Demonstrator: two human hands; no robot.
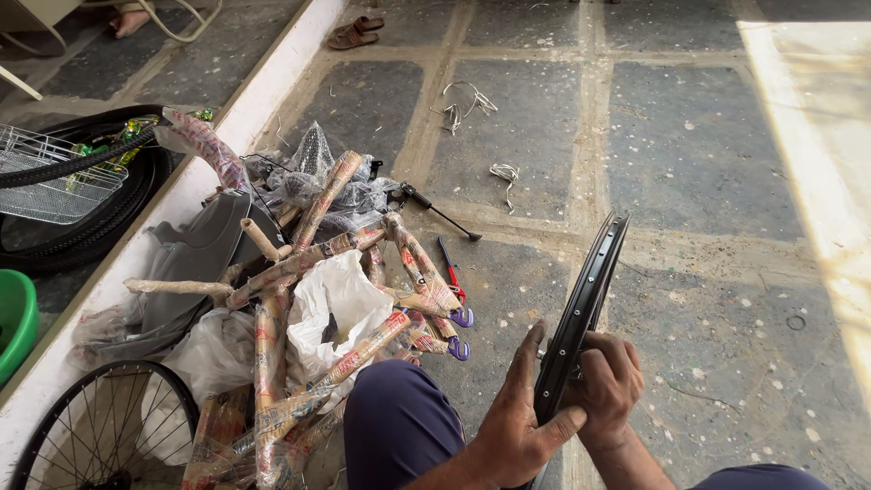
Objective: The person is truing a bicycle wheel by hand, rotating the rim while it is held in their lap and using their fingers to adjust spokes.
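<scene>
A black bicycle wheel rim stands on edge on the stone floor in front of me, tilted slightly. My left hand wraps its near lower part from the left, thumb across the rim. My right hand grips the same stretch from the right, fingers curled over the edge. My knee in dark blue trousers sits just left of the hands.
A bicycle frame wrapped in brown paper lies in a heap with plastic bags at left. A spoked wheel, black tyres, wire basket and green tub lie further left. A kickstand, red tool and sandals are on the floor.
</scene>
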